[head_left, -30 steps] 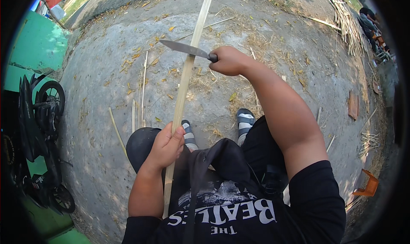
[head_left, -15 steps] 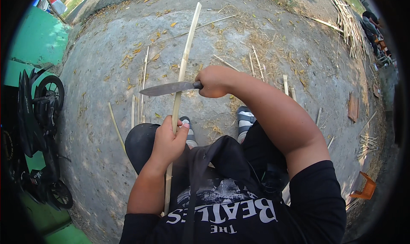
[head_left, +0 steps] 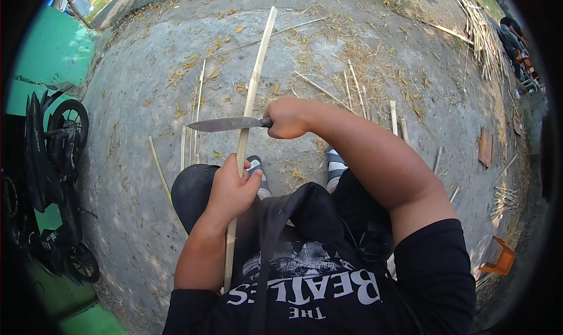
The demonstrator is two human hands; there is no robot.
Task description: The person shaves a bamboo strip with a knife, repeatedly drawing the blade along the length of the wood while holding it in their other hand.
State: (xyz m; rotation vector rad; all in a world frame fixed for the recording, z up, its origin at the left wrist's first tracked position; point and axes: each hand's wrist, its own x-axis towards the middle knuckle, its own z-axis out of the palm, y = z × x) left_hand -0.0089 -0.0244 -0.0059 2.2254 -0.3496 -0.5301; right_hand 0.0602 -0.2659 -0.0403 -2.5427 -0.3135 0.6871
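The right hand [head_left: 287, 118] is clenched around the dark handle [head_left: 266, 122] of a knife [head_left: 223, 124], its palm side hidden. The blade points left, lying nearly level across a long, pale wooden strip [head_left: 258, 65]; whether its edge touches the wood cannot be told. The left hand [head_left: 230, 188], just nearer than the blade, grasps the strip, the thumb lying along its right side. The strip stands lengthwise before the person: its far end leans slightly right over the ground, and its near end passes beside the left forearm [head_left: 202, 256] toward the black shirt [head_left: 352, 317].

Around the hands: a dark strap [head_left: 272, 229] crosses the lap. Beyond the knees, two striped sandals [head_left: 256, 169] rest on grey ground [head_left: 129, 182], one to the left and one to the right. Loose thin sticks [head_left: 200, 94] lie on both sides, amid dry yellow leaves [head_left: 214, 74].

Left margin: a black motorcycle [head_left: 53, 159] beside a green wall [head_left: 58, 47].

Right margin, from far to near: a heap of pale strips [head_left: 482, 36], with another person [head_left: 512, 36] in dark clothing to its right; a flat reddish-brown piece [head_left: 485, 148]; a small pile of short sticks [head_left: 504, 201]; and an orange plastic chair [head_left: 501, 257], only partly visible.
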